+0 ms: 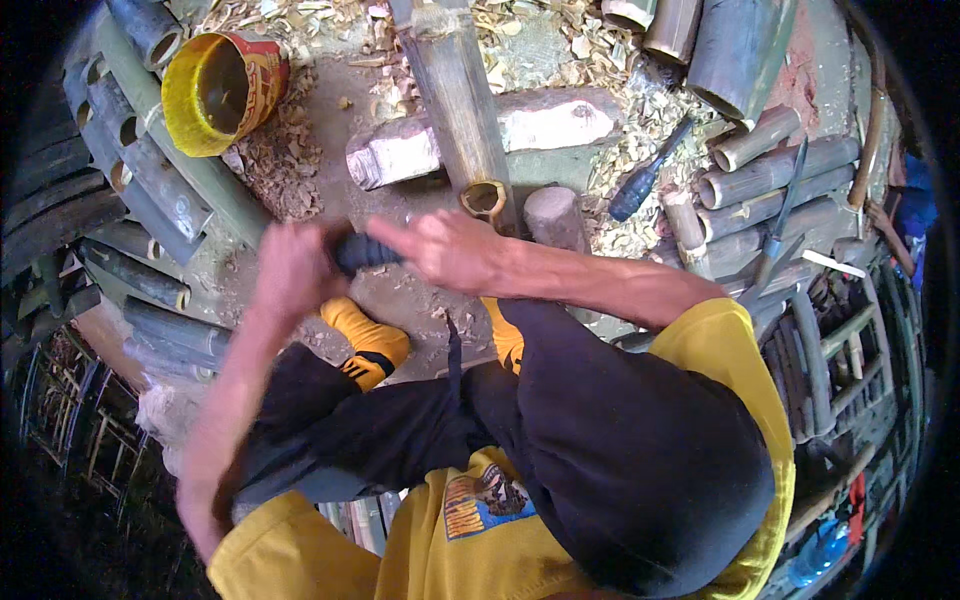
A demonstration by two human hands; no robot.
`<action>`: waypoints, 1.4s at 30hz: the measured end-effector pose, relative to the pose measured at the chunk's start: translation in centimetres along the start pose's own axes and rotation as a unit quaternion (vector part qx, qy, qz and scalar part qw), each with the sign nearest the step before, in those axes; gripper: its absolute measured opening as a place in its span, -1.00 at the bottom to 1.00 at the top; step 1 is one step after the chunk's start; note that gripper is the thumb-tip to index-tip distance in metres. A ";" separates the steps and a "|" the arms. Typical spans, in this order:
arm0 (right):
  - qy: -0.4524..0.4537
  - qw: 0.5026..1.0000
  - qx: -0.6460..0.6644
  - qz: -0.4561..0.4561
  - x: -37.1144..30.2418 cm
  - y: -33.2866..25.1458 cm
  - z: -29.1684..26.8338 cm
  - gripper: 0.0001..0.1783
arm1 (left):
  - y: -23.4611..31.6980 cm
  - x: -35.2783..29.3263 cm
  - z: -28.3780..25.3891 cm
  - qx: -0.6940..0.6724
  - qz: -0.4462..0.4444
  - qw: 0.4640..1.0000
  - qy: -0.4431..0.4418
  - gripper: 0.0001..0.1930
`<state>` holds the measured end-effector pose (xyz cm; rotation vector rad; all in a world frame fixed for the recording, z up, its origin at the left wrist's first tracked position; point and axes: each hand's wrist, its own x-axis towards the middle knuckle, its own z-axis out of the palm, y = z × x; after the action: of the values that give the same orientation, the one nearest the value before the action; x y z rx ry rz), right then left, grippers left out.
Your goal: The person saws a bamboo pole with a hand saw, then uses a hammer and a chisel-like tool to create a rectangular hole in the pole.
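My left hand (292, 262), blurred by motion, is closed around one end of a dark, black-wrapped handle (365, 254). At its other end my right hand (452, 250) closes on it with curled fingers, one finger stretched out toward the left hand. The rest of this tool is hidden by the hands. Just beyond them a thick bamboo tube (452, 100) slopes toward me, its open end near my right wrist. It lies across a short log (568, 120) with pale, stripped patches.
A yellow-and-red bucket (270, 85) stands at the far left beside cut bamboo tubes (150, 175). Wood shavings (300, 150) litter the floor. Right of a short wooden stump (556, 218) lies a black-handled tool (634, 192). More bamboo pieces (785, 172) and a long blade (785, 205) lie at right.
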<state>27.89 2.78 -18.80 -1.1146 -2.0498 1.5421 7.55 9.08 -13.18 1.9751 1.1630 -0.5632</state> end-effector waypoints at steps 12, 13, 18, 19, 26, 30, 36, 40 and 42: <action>0.201 0.978 0.036 0.042 1.4 -1.3 0.6 -0.33 | 0.7 2.8 -5.9 0.133 0.180 0.974 0.025 -0.77; 0.204 0.977 0.036 0.046 0.9 -1.1 0.1 -0.33 | 0.9 2.7 -5.4 0.110 0.146 0.983 0.021 -0.79; -0.097 0.991 -0.057 0.072 0.0 -1.9 -0.2 -0.43 | 0.1 -2.3 2.9 -0.090 0.060 0.988 0.109 -0.83; -0.115 0.989 -0.064 0.071 0.0 -2.0 -0.8 -0.44 | -0.5 -1.2 1.2 -0.009 0.075 0.996 0.056 -0.82; 0.066 0.996 0.033 0.045 0.7 -1.0 -0.5 -0.39 | 0.6 0.9 -2.6 0.036 0.059 0.998 0.006 -0.73; -0.176 0.981 -0.074 -0.032 -0.4 -0.3 -1.7 -0.50 | 4.2 -4.1 6.2 -0.169 -0.121 0.976 0.070 -0.69; -0.418 0.871 -0.224 -0.129 -1.6 -1.0 -3.6 -0.83 | 15.1 -5.5 15.5 -0.437 -0.270 0.848 0.128 -0.58; -0.438 0.862 -0.237 -0.092 1.2 -0.9 -2.6 -0.88 | 13.0 -4.4 15.0 -0.477 -0.309 0.811 0.135 -0.60; -0.400 0.883 -0.226 -0.098 2.5 -1.5 -3.2 -0.88 | 9.3 -4.5 15.2 -0.457 -0.275 0.836 0.128 -0.61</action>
<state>27.90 6.53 -16.77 -0.3451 -3.0725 1.6182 13.55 -8.07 -15.82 0.8883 1.7575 0.0415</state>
